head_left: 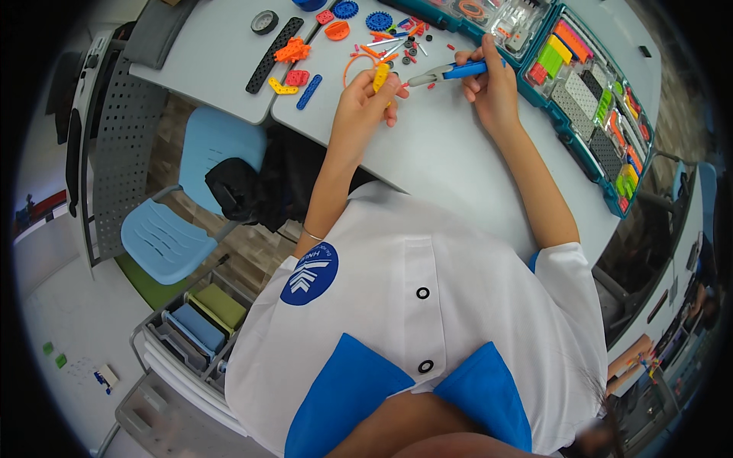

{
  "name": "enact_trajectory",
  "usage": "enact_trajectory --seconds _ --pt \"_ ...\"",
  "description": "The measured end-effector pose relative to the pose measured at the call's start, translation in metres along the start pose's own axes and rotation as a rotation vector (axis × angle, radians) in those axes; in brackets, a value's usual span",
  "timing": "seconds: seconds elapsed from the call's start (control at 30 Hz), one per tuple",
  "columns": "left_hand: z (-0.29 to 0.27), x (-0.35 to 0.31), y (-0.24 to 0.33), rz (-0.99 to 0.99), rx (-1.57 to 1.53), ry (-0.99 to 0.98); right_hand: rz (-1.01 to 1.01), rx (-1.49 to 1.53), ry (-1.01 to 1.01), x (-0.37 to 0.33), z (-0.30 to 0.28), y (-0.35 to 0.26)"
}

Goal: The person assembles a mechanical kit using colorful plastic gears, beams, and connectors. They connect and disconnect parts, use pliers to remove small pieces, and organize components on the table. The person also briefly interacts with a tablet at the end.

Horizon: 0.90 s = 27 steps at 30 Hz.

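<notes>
My left hand (pixel 357 108) pinches a small yellow plastic building piece (pixel 381 74) above the table's near edge. A pair of pliers (pixel 464 70) with blue handles and grey jaws is gripped in my right hand (pixel 496 95). The jaw tips point left, close to a tiny red pin (pixel 405 85) beside the left fingertips. Whether the jaws clamp the pin is too small to tell. Beyond the hands lie loose pins, rods and an orange tube (pixel 350 67).
Left on the white table (pixel 458 172) lie a black perforated strip (pixel 275 57), an orange connector (pixel 292 50), a blue beam (pixel 309 91), a wheel (pixel 264 22) and blue gears (pixel 379 20). A teal parts case (pixel 569 131) stands open at right. Light blue chairs (pixel 168 240) stand left.
</notes>
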<state>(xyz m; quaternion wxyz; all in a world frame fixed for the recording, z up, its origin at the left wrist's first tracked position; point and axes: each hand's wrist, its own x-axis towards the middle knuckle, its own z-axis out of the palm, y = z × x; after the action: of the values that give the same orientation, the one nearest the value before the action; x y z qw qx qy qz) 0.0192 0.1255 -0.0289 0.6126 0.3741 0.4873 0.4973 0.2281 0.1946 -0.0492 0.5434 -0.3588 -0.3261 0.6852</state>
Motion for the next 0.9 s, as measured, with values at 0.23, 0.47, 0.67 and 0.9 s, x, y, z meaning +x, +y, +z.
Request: enact_trajectory --seconds 0.23,0.47,0.67,0.9 --pt "0.000 0.008 -0.010 0.071 0.115 0.036 -0.092 -0.010 -0.044 -0.005 0.008 0.001" --pt "0.001 0.013 -0.014 0.155 0.132 0.132 -0.191 -0.050 -0.049 -0.005 -0.012 -0.007" --pt "0.008 0.016 -0.025 0.220 0.157 0.113 -0.144 -0.071 -0.079 -0.012 -0.001 -0.004" --pt "0.004 0.015 -0.023 0.188 0.220 0.066 -0.097 -0.023 -0.132 -0.011 -0.009 -0.006"
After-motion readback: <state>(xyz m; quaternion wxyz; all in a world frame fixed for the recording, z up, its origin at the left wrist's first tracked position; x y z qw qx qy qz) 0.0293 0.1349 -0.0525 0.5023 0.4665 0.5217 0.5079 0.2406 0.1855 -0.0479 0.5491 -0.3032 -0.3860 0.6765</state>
